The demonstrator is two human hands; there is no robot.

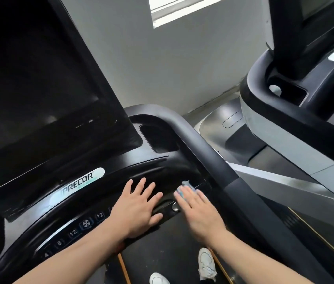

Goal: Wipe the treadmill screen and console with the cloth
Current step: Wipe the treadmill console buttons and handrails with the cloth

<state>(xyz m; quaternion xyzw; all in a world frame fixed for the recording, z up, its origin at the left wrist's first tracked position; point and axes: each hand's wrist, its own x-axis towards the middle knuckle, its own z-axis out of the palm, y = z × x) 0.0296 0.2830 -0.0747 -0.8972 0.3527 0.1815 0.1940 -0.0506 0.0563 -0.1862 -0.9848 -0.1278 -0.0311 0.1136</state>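
Two hands lie flat on the black Precor treadmill console (172,160). The right hand (199,212) presses straight fingers (182,198) onto a small bluish cloth (186,186), which peeks out at 12 o'clock of them. The left hand (139,208) rests spread, holding nothing. The dark screen (39,89) rises at 10 o'clock.

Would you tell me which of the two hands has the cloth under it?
The right hand: its flat fingers press the small pale blue cloth onto the black console; the left hand lies bare.
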